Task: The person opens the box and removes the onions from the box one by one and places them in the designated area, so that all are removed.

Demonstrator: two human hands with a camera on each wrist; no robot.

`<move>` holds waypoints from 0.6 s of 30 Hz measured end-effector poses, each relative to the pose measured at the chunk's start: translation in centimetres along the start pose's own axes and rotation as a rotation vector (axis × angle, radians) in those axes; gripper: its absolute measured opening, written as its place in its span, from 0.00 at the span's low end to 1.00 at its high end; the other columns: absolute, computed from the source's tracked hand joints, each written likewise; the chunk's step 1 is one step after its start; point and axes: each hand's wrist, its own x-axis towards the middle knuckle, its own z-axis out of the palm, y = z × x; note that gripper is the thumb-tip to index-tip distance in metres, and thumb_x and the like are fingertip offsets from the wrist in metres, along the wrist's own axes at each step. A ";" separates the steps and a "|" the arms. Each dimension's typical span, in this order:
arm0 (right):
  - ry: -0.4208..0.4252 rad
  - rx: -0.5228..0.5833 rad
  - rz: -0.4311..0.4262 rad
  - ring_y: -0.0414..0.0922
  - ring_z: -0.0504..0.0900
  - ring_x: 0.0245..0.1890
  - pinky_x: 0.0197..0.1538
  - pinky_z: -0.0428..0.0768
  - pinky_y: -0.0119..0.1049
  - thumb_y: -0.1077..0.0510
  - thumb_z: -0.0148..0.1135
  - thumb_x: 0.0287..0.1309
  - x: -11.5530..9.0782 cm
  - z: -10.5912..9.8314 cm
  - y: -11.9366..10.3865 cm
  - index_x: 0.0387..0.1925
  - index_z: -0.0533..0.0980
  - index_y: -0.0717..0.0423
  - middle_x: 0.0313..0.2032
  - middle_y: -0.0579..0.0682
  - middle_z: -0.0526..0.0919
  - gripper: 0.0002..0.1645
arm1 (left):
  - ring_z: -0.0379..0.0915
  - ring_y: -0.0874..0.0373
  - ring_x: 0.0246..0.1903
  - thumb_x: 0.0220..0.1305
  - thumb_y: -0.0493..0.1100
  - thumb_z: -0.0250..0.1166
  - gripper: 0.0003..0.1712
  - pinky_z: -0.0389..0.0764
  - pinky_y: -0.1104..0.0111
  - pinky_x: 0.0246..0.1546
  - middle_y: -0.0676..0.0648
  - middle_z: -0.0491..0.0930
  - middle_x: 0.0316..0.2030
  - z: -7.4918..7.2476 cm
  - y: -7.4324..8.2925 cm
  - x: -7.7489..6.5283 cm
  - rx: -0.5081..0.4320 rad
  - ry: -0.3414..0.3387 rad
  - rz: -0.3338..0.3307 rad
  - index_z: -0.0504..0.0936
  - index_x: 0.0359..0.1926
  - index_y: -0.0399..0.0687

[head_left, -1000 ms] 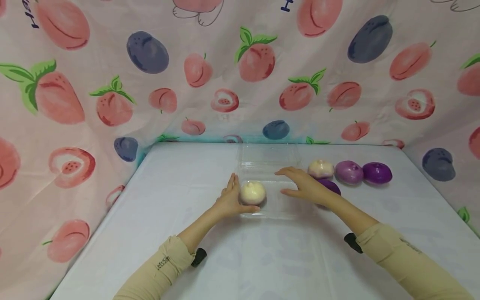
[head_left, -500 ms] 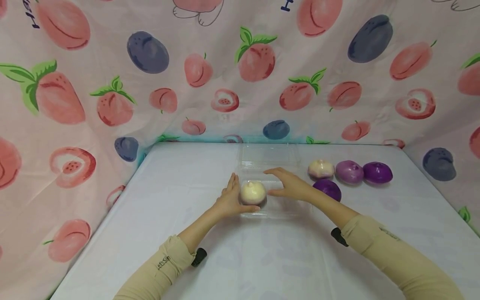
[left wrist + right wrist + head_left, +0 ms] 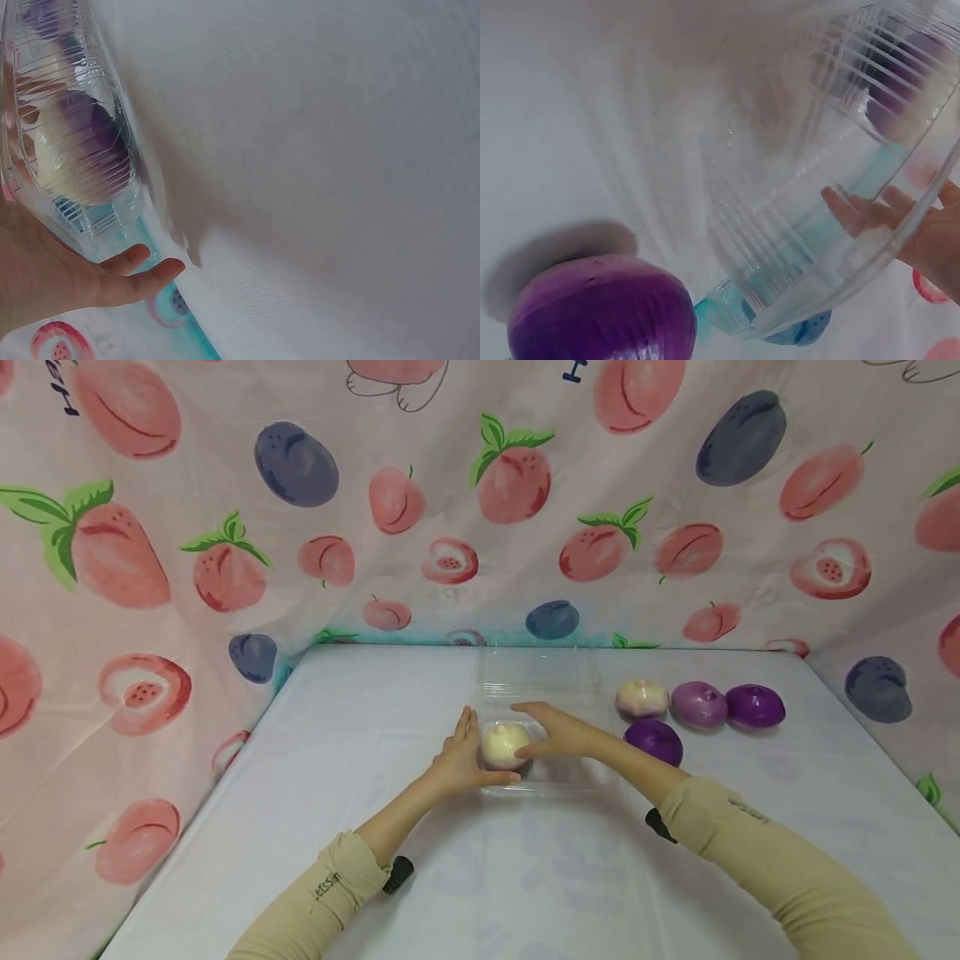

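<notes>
A cream-and-purple onion [image 3: 504, 747] sits at the left end of a clear plastic box [image 3: 570, 781] whose lid [image 3: 536, 668] lies folded back. My left hand [image 3: 453, 765] rests along the box's left side, fingers straight, with its thumb at the front rim. In the left wrist view the onion [image 3: 79, 146] shows through the ribbed wall. My right hand [image 3: 558, 732] reaches over the box from the right, fingers spread and lightly bent. Its thumb overlaps the onion in the head view. The right wrist view also shows the box [image 3: 780, 225] and onion [image 3: 907, 90].
Right of the box lie a deep purple onion [image 3: 654, 742], a cream onion [image 3: 642, 699], a light purple onion [image 3: 699, 704] and a dark purple onion [image 3: 755, 706]. A fruit-print curtain [image 3: 450, 485] hangs behind the white table [image 3: 360, 710].
My right hand has moved left, from the right part of the box to the onion. My left hand and the onion have stayed in place.
</notes>
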 end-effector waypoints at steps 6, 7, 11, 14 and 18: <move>-0.022 -0.007 0.004 0.65 0.60 0.66 0.66 0.60 0.59 0.53 0.66 0.55 0.6 0.5 -0.2 0.66 0.58 0.68 0.65 0.70 0.62 0.44 | 0.46 0.30 0.68 0.42 0.71 0.69 0.75 0.60 0.31 0.54 0.42 0.27 0.74 0.0 -0.1 0.1 -0.006 -0.006 0.007 0.34 0.73 0.37; -0.023 -0.004 0.002 0.65 0.60 0.66 0.65 0.60 0.59 0.53 0.67 0.54 0.6 0.5 -0.3 0.66 0.58 0.68 0.65 0.70 0.62 0.44 | 0.45 0.30 0.68 0.42 0.71 0.69 0.75 0.60 0.31 0.54 0.42 0.27 0.74 0.0 -0.2 0.1 -0.009 -0.008 0.007 0.33 0.73 0.37; -0.026 0.028 -0.006 0.66 0.59 0.66 0.65 0.60 0.60 0.56 0.68 0.53 0.7 0.7 -0.4 0.66 0.58 0.68 0.65 0.70 0.61 0.44 | 0.44 0.29 0.68 0.42 0.71 0.69 0.75 0.58 0.30 0.54 0.42 0.26 0.74 0.0 -0.2 0.1 -0.017 -0.016 0.008 0.33 0.73 0.37; -0.028 0.051 -0.021 0.66 0.59 0.66 0.65 0.61 0.60 0.57 0.68 0.52 0.8 0.9 -0.4 0.66 0.58 0.69 0.65 0.70 0.62 0.44 | 0.44 0.29 0.68 0.42 0.71 0.69 0.75 0.58 0.31 0.55 0.41 0.26 0.74 0.0 -0.2 0.1 -0.012 -0.015 0.009 0.33 0.73 0.37; -0.028 0.060 -0.029 0.66 0.60 0.66 0.65 0.61 0.60 0.58 0.68 0.52 1.0 1.0 -0.6 0.65 0.59 0.69 0.64 0.70 0.62 0.44 | 0.44 0.30 0.68 0.42 0.71 0.69 0.75 0.59 0.31 0.55 0.41 0.27 0.74 0.0 -0.3 0.1 -0.011 -0.008 0.011 0.34 0.73 0.37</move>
